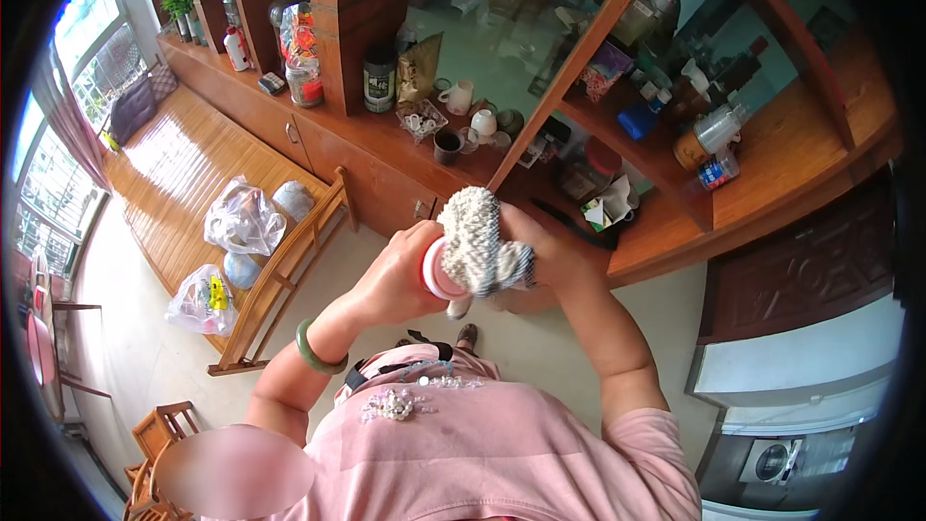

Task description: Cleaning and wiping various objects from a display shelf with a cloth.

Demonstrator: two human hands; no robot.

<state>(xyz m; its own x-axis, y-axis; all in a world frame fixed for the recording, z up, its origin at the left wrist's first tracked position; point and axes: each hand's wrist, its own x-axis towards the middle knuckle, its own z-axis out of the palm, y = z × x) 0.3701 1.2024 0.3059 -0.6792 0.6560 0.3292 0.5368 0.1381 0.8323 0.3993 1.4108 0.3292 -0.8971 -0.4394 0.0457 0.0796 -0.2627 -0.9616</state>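
My left hand (398, 276) grips a round container (436, 269) with a pink-and-white rim, tilted in front of my chest; most of its body is hidden behind the cloth and my fingers. A nubby white-and-grey cloth (474, 239) is bunched in my right hand (534, 235) and pressed against the container's side. The right fingers are largely covered by the cloth. Both hands are up in front of a wooden cabinet (376, 166), just short of its counter edge.
On the counter stand a dark mug (448, 145), a white cup (483, 121), a black canister (380, 79) and a gold pouch (417, 71). Glass jars and a tissue box (606, 213) sit farther right. A slatted wooden daybed (181, 152) at left bears plastic bags (244, 217).
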